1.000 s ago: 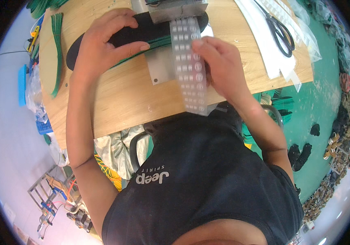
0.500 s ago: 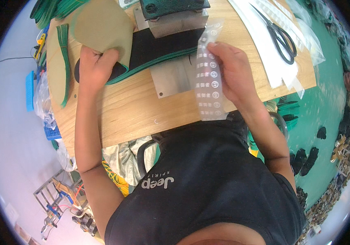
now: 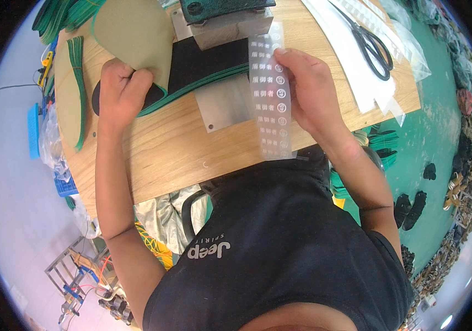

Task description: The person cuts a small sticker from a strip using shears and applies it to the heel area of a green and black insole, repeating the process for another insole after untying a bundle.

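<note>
My left hand (image 3: 121,91) is closed at the near end of a beige insole (image 3: 134,33), which curves up and back over a stack of black-topped insoles (image 3: 205,63) with green edges. What its fingertips grip is partly hidden. My right hand (image 3: 312,88) pinches the upper part of a translucent transfer strip (image 3: 271,110) printed with white marks. The strip hangs upright beside the stack's right end, its lower end near my lap. A metal block (image 3: 233,32) with a black top rests over the stack, and a metal plate (image 3: 222,107) shows below it.
Black scissors (image 3: 373,52) lie on white sheets (image 3: 346,60) at the right of the wooden table (image 3: 175,149). Bundled green-edged insoles (image 3: 76,83) lie at the left, with more piled at the far left corner. A blue bin (image 3: 66,186) stands beyond the left edge.
My right hand has turned the strip flatter, so its printed face shows more fully, and has brought it slightly left. My left hand keeps its place on the insole. The whole view has shifted slightly.
</note>
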Available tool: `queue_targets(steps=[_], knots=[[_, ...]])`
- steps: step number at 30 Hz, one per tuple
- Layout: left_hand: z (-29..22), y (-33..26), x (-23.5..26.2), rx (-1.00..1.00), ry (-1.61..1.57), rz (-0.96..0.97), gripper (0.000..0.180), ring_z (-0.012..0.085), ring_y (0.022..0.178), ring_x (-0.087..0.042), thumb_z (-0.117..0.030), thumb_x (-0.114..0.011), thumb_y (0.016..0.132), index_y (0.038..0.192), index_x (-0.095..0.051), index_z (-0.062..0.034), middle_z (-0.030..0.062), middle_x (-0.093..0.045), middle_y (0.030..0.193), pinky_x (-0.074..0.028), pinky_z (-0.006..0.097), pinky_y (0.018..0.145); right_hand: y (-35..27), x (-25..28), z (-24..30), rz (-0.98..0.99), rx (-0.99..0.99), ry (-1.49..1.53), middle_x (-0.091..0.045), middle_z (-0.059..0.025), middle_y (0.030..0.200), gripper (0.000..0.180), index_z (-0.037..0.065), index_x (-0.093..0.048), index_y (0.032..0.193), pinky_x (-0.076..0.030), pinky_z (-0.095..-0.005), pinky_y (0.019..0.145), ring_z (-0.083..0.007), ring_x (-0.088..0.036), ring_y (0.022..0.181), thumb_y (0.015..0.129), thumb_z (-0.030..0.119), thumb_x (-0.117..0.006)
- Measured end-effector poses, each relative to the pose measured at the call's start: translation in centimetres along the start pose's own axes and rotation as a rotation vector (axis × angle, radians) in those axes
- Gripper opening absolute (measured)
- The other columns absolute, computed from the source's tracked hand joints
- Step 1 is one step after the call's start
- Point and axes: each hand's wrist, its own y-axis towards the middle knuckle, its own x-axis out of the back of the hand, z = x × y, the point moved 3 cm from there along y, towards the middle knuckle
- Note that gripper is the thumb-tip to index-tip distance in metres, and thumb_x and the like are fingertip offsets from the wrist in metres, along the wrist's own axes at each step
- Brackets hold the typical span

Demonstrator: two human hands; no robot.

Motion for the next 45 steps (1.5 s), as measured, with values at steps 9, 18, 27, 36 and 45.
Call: queue_targets(steps=[9, 18, 27, 36, 45], knots=[[-1.4, 0.0, -0.4, -0.132, 0.123, -0.021, 0.015, 0.0197, 0.049, -0.042, -0.011, -0.054, 0.077, 0.070, -0.050, 0.0017, 0.0095, -0.044, 0.055, -0.034, 0.031, 0.049, -0.2, -1.1, -0.7, 0.038, -0.092, -0.142, -0.061, -0.0046, 0.064, 0.023, 0.000, -0.062, 0.076, -0.040, -0.0225, 0.041, -0.0095, -0.055, 0.050, 0.089, 0.018, -0.057], [-1.5, 0.0, -0.5, -0.165, 0.172, 0.003, 0.017, 0.0246, 0.051, -0.045, -0.012, -0.055, 0.078, 0.071, -0.050, 0.0022, 0.0123, -0.047, 0.058, -0.036, 0.033, 0.050, -0.5, -0.9, -0.9, 0.056, -0.065, -0.201, -0.060, -0.0040, 0.063, 0.022, -0.001, -0.063, 0.076, -0.039, -0.0222, 0.042, -0.0088, -0.054, 0.050, 0.087, 0.017, -0.057], [-1.1, 0.0, -0.4, -0.095, 0.143, 0.029, 0.017, 0.0254, 0.052, -0.044, -0.013, -0.057, 0.079, 0.073, -0.052, 0.0021, 0.0140, -0.048, 0.060, -0.038, 0.034, 0.052, -0.2, -1.0, -0.9, 0.061, -0.041, -0.193, -0.061, -0.0034, 0.065, 0.023, -0.001, -0.064, 0.077, -0.039, -0.0208, 0.047, -0.0075, -0.053, 0.053, 0.088, 0.018, -0.057], [-2.3, 0.0, -1.9, -0.095, 0.166, 0.082, 0.040, 0.0258, 0.079, -0.059, -0.026, -0.072, 0.072, 0.103, -0.058, -0.0058, 0.0120, -0.062, 0.090, -0.046, 0.031, 0.073, 0.0, -0.6, -1.3, 0.063, 0.001, -0.277, -0.058, -0.0010, 0.063, 0.026, 0.000, -0.062, 0.078, -0.039, -0.0205, 0.044, -0.0062, -0.051, 0.050, 0.091, 0.022, -0.057], [-2.5, 0.0, -2.3, -0.159, 0.390, 0.079, 0.068, 0.0303, 0.101, -0.058, -0.032, -0.082, 0.061, 0.118, -0.055, -0.0069, 0.0140, -0.062, 0.108, -0.045, 0.036, 0.088, -0.5, -0.8, -0.9, 0.158, 0.035, -0.355, -0.058, 0.0008, 0.065, 0.025, 0.001, -0.062, 0.082, -0.038, -0.0186, 0.044, -0.0043, -0.051, 0.052, 0.092, 0.023, -0.056]])
